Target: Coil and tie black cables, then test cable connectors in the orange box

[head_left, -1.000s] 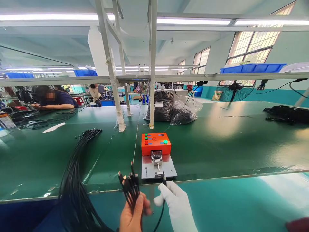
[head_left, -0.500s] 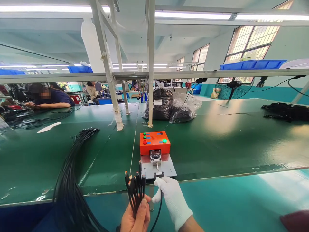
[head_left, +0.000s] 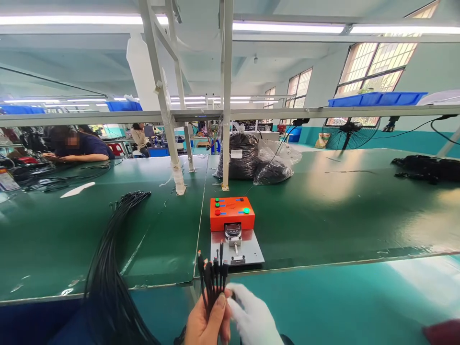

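Note:
My bare left hand [head_left: 210, 318] is closed round several black cables [head_left: 212, 278], whose plug ends stand up in a fan above the thumb, some with orange tips. Right beside it, my white-gloved right hand [head_left: 253, 316] is closed, with a dark bit of a black cable showing between thumb and forefinger; most of that cable is hidden. Just beyond the hands sits a metal plate [head_left: 251, 249] with a small clamp block at its front edge. A digital dial gauge [head_left: 233, 231] is mounted on it, in front of an orange box [head_left: 230, 219] with green and red buttons.
A thick bundle of black cables [head_left: 111, 254] hangs over the table's front edge at left. Posts [head_left: 225, 120] of a shelf frame rise from the green table [head_left: 305, 230]. Behind them stand filled plastic bags [head_left: 240, 155]. A person [head_left: 86, 146] leans on the table at far left.
My right hand has drawn back from the clamp block at the plate's front edge towards my left hand, bringing its cable along. The view has shifted slightly.

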Demonstrator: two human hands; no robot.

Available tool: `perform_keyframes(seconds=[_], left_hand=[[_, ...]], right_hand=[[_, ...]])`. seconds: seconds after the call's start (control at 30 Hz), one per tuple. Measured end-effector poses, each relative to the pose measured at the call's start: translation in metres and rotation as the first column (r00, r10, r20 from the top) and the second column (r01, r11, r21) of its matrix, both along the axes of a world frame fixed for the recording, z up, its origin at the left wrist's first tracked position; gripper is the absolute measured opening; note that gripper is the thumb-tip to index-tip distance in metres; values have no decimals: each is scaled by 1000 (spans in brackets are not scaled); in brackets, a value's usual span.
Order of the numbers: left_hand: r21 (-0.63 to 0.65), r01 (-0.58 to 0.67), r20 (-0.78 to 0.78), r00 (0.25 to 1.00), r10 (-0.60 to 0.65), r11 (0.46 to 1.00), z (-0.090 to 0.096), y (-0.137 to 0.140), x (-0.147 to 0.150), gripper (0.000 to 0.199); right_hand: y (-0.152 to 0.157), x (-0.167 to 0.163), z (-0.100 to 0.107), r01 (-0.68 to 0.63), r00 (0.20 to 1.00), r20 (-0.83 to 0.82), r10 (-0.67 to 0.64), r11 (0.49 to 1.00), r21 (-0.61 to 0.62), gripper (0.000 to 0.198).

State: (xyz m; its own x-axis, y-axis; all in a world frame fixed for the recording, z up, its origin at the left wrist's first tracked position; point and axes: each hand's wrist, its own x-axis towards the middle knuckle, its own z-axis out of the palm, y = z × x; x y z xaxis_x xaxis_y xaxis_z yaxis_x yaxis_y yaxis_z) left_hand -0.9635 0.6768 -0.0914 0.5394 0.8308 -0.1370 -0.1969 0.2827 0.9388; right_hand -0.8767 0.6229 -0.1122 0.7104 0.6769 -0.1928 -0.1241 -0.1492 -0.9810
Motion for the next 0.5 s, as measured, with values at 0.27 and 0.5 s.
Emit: perform_keyframes(seconds=[0.27, 0.5], left_hand=[[-10, -67, -85, 994, 66, 998, -2, -6, 2, 45], [-47, -93, -20, 996, 92, 995, -5, 3, -3, 49]], right_hand=[[-1, -7, 35, 84, 975, -220, -40, 977, 196, 28], [2, 10, 27, 20, 981, -195, 1, 995, 102, 21]])
